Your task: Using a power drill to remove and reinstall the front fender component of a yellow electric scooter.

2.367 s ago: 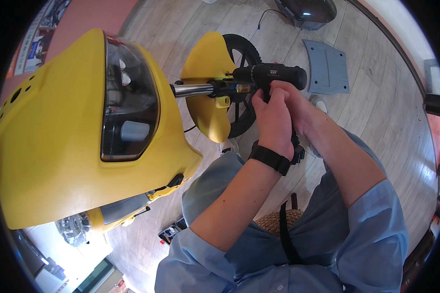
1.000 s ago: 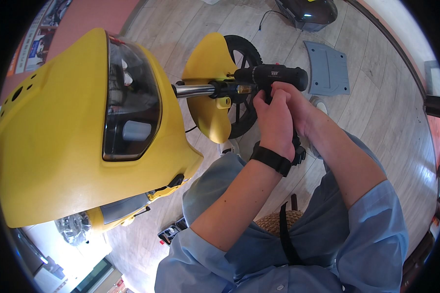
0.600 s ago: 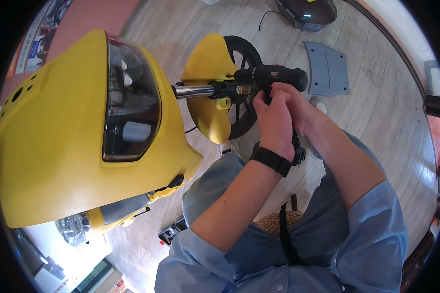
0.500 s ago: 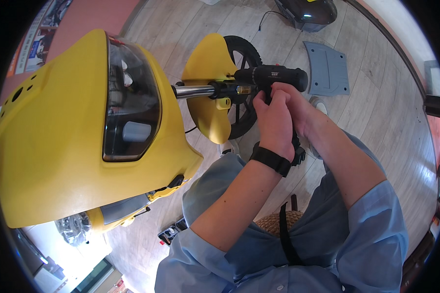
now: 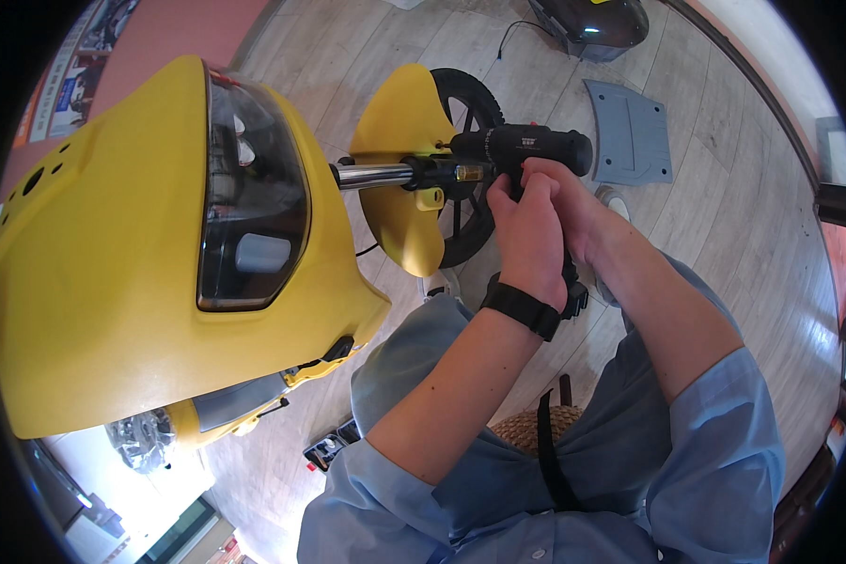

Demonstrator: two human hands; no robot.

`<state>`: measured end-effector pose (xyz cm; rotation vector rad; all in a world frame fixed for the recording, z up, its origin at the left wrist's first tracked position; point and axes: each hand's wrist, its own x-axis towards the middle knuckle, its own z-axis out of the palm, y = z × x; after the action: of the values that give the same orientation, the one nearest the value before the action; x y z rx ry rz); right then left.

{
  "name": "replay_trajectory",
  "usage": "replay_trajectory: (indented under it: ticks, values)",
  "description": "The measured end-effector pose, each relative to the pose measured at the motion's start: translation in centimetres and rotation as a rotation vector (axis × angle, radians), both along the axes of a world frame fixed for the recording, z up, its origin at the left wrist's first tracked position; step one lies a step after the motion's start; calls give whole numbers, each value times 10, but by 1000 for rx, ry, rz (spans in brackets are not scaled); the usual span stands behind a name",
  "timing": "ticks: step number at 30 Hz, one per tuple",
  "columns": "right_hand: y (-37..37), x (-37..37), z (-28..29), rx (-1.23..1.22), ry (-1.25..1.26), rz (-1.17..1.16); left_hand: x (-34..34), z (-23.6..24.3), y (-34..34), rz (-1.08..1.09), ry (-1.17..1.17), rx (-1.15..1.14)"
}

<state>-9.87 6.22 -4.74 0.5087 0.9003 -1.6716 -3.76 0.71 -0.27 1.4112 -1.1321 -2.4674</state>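
Just beside the yellow front fender (image 5: 399,117), a black power drill (image 5: 540,145) aims its nose toward the fender, gripped firmly by the left hand (image 5: 531,230) and right hand (image 5: 578,205) together, with a grey panel (image 5: 633,132) lying well apart from that fender.

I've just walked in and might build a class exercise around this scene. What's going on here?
A person's left hand and right hand together grip a black, pistol-shaped power drill. Its front end points at the curved yellow mudguard by a black spoked wheel, close to a shiny metal fork tube. Whether the tip touches anything is too small to tell. A flat grey panel lies on the wood-look floor beyond.
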Motion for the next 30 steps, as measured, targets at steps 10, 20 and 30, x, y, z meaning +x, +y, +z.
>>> replay_trajectory:
  ticks: [10, 20, 30]
  values:
    - [0, 0, -4, 11, -23, -9, 8, 10, -2, -23, 119, 48]
    - [-1, 1, 1, 40, -43, -36, 6, 12, 1, -6, 88, 8]
    - [-2, 1, 4, 38, -15, -38, 5, 12, 2, -21, 95, -20]
